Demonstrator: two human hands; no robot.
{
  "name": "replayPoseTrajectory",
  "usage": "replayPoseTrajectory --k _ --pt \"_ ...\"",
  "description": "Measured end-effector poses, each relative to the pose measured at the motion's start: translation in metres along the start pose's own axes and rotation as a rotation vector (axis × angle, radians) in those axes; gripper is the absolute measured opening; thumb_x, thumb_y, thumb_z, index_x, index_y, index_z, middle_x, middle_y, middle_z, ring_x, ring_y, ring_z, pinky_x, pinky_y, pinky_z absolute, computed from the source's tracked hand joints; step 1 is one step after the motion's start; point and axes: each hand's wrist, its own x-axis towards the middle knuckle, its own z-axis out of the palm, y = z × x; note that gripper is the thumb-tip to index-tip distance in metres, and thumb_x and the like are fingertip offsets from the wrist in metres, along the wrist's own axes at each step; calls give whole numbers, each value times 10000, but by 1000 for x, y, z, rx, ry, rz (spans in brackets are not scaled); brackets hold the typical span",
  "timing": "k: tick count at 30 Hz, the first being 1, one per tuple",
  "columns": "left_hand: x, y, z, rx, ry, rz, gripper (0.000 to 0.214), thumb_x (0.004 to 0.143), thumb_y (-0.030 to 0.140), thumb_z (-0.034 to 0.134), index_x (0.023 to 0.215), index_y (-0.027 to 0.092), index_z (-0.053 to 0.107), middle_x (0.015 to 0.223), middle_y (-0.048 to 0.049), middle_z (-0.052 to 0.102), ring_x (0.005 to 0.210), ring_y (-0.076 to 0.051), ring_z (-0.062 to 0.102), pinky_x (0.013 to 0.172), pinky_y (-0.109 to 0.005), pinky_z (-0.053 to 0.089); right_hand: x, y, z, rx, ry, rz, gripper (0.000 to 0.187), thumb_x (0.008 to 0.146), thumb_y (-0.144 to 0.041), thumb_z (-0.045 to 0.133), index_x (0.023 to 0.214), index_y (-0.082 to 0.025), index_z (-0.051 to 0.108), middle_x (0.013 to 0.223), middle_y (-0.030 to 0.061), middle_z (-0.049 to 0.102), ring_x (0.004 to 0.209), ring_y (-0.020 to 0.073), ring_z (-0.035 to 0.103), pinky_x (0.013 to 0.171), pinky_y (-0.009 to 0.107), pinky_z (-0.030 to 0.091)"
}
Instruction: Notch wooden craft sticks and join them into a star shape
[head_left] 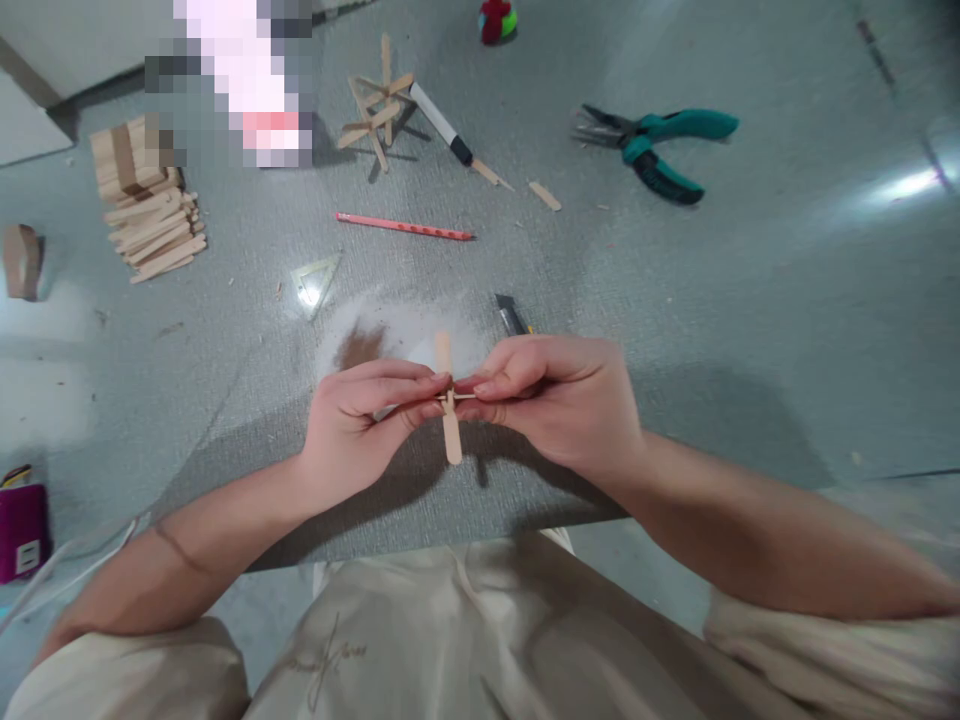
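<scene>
My left hand [360,415] and my right hand [555,400] meet over the grey mat [675,330], both pinching a small cross of wooden craft sticks [448,400]. One stick runs up and down between my fingertips; a thinner piece crosses it where the fingers press. A finished stick structure [377,110] stands at the far side of the mat, and a stack of loose craft sticks [146,205] lies at the far left.
Teal-handled pliers [656,145] lie far right, a marker [442,125] and red pencil [405,227] in the middle, a clear set square [315,282] and a utility knife [512,315] just beyond my hands. A magenta box [22,530] sits left.
</scene>
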Motion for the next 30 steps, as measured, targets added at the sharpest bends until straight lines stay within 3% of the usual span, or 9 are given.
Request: replayPoseTrajectory --k 4,9,16,30 --pt "-1 8 0 83 22 -56 155 898 260 755 1049 225 765 952 -22 809 817 -137 772 755 -222 635 6 1 -2 36 -43 -22 173 744 -222 897 813 -329 779 781 -37 767 734 161 747 671 296 635" --pt "2 12 -2 190 50 -6 25 897 232 748 908 214 760 874 -6 808 768 -130 765 699 -205 607 11 -4 -8 -285 -170 -215 244 821 -200 818 1013 -349 796 962 -12 782 773 161 738 695 300 621" --pt "2 9 -1 212 36 98 74 888 136 730 908 205 748 903 -15 811 806 -123 773 729 -203 615 4 -5 -9 -501 -139 -318 279 854 -158 779 1037 -368 794 984 -26 805 843 176 771 726 291 626" --pt "-1 5 -1 200 61 127 145 871 71 718 894 211 749 912 -22 811 831 -128 781 746 -207 638 0 -4 -7 -539 -131 -313 286 887 -186 760 1071 -403 789 1001 -28 805 820 198 778 704 330 649"
